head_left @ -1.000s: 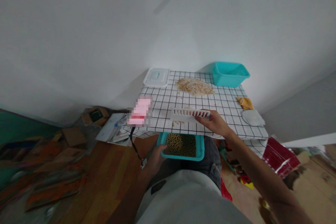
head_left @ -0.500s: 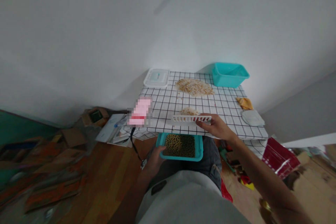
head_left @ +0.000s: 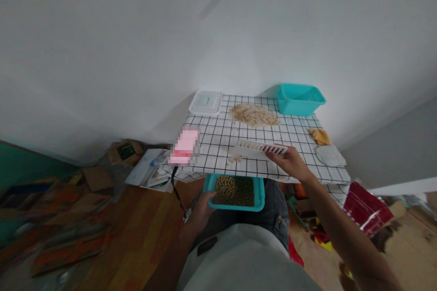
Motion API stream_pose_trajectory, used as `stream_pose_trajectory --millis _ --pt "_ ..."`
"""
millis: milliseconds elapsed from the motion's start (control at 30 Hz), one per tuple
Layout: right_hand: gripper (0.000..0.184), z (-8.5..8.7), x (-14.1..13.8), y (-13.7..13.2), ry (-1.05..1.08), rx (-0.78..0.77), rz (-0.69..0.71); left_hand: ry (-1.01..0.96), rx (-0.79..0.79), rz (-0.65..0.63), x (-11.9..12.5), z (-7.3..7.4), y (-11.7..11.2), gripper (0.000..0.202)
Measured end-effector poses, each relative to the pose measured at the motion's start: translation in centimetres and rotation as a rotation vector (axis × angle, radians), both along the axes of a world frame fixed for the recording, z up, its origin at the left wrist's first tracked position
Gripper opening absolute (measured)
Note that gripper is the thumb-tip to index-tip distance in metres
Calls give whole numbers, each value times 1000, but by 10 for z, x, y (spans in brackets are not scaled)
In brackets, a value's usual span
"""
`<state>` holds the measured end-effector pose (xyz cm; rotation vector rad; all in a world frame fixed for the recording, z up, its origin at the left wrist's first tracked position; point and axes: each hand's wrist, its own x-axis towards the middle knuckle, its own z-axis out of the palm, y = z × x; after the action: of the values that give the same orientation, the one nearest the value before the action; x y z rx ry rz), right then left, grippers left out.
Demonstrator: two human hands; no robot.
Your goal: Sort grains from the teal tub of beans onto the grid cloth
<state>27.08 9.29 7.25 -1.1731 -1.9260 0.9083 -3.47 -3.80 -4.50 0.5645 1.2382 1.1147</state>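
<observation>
My right hand (head_left: 290,163) grips one end of a white slotted plastic tray (head_left: 259,148), held low over the checked tablecloth (head_left: 218,134). A few pale grains (head_left: 234,159) lie on the cloth just left of the tray. My left hand (head_left: 202,207) holds the left edge of a teal basket (head_left: 235,191) filled with tan and green beans, resting on my lap just below the table's front edge. A larger heap of pale grains (head_left: 254,115) lies further back on the table.
An empty teal tub (head_left: 299,99) stands at the back right, a white lidded box (head_left: 205,102) at the back left. A yellow cloth (head_left: 319,136) and a pale lid (head_left: 329,155) lie on the right. A pink blurred item (head_left: 184,146) sits at the left edge. Clutter covers the floor.
My right hand with the white tray has shifted right and back, leaving a small scatter of grains near the table's front. The teal basket stays on my lap.
</observation>
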Motion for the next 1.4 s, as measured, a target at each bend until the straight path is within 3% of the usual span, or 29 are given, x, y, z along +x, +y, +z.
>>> stream_pose_trajectory --millis 200,533,933,1233,1400 --pt "29 -9 1 4 -12 -46 26 38 -5 -18 0 2 0 30" --pt "28 5 -28 3 6 -60 162 8 -14 -8 3 11 2 28" --pt "28 3 -31 6 14 -62 176 63 64 26 0 -10 -1 35" --pt "30 5 -31 2 -7 -84 190 0 -24 14 5 13 3 38" --pt "28 5 -32 3 36 -61 174 27 -8 13 3 14 0 37"
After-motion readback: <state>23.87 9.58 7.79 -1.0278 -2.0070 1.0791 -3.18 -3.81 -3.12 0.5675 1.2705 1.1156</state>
